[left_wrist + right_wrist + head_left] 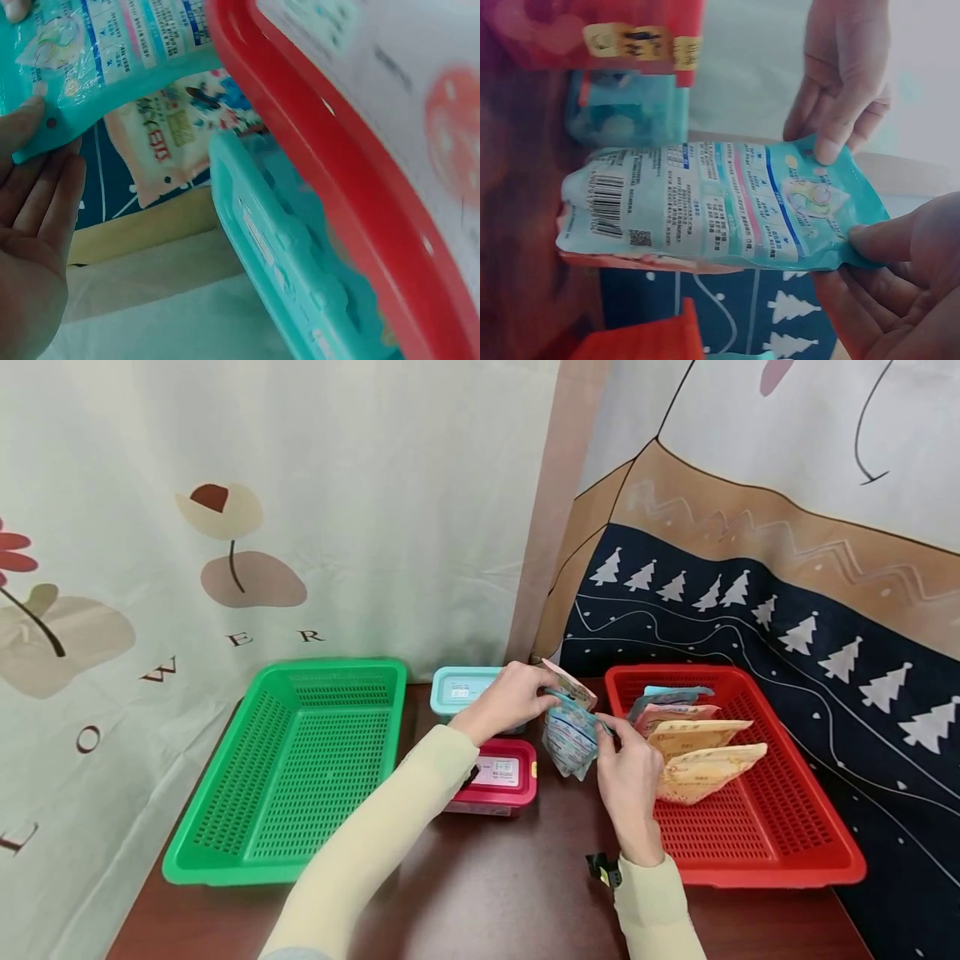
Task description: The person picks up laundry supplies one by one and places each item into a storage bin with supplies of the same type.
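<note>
Between my hands hangs a teal pouch, its printed back with a barcode facing the right wrist camera. My left hand pinches one upper corner between thumb and fingers. The opposite upper corner is pinched by my right hand. Behind it stands a pink pouch, partly covered by the teal one. Close by my left forearm are a red-lidded box and, farther back, a teal-lidded box partly hidden by the left hand.
A red basket on the right holds several upright pouches in blue, pink and yellow. To the left lies a green basket with a bare slotted floor. Printed curtains hang behind the brown table.
</note>
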### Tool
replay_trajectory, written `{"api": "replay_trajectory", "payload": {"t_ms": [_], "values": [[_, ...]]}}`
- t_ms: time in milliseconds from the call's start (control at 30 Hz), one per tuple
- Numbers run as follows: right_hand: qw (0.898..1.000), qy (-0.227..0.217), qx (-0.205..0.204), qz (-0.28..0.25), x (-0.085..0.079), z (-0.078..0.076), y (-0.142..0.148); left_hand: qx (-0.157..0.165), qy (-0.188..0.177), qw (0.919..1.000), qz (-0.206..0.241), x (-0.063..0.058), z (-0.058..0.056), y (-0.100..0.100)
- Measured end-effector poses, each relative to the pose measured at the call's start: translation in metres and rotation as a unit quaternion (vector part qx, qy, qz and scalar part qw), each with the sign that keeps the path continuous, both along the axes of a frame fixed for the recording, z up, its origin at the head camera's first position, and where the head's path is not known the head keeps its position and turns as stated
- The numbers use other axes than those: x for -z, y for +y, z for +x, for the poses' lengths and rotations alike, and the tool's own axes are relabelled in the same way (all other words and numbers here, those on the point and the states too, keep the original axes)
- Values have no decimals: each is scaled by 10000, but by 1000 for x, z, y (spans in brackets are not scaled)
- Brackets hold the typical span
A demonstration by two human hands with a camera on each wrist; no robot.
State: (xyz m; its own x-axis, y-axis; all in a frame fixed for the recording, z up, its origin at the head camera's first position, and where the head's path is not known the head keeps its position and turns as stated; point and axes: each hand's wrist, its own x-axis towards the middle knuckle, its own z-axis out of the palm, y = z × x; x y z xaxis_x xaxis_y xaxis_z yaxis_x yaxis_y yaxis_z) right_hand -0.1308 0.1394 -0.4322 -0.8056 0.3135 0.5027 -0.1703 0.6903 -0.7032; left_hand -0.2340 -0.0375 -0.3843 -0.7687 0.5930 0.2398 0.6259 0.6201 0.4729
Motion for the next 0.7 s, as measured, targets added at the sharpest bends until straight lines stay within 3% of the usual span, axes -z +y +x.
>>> {"api": "replay_trajectory", "payload": {"t_ms": [367, 700], "values": [[9999, 136, -24, -13, -24, 17, 12, 77, -810, 9927, 887, -9, 18, -6], [9978, -222, -364, -504, -43, 32, 27, 165, -924, 9837, 1536, -20, 41, -6]]}}
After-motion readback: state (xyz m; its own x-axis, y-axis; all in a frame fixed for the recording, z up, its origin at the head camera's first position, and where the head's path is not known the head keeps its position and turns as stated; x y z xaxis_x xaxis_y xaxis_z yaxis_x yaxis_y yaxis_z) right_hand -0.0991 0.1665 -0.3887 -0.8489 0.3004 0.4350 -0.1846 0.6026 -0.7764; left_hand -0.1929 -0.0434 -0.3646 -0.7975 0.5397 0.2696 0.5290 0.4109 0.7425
